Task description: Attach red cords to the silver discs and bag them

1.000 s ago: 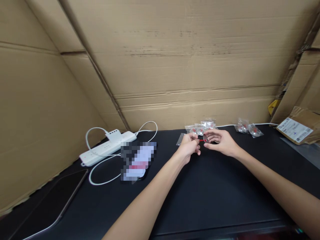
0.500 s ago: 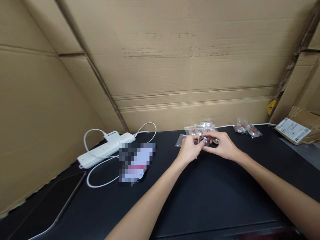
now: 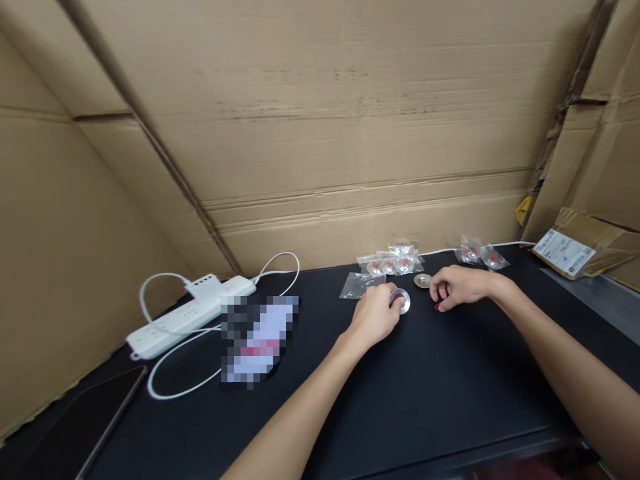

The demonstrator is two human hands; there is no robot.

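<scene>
My left hand (image 3: 376, 313) is closed around the edge of a shiny round metal disc (image 3: 406, 301), which is tilted to face me; the fingers partly cover it. To the right, my right hand (image 3: 463, 288) has curled fingers, with a small red piece (image 3: 437, 307) at the thumb and fingertips. A second round metal disc (image 3: 421, 281) lies on the table just left of my right fingers. Behind my left hand lies a flat clear plastic bag (image 3: 357, 285).
Several clear bags with discs and red pieces (image 3: 390, 265) lie by the cardboard wall (image 3: 350, 133); more bagged pieces (image 3: 483, 255) lie farther right. On the left are a white power strip (image 3: 175, 323), a cable and a blurred-out object (image 3: 263, 340). A labelled package (image 3: 565, 252) rests at right.
My hands have separated: the right moved away rightward with the red piece at its fingers, while the left keeps the disc. The view has shifted a little to the right.
</scene>
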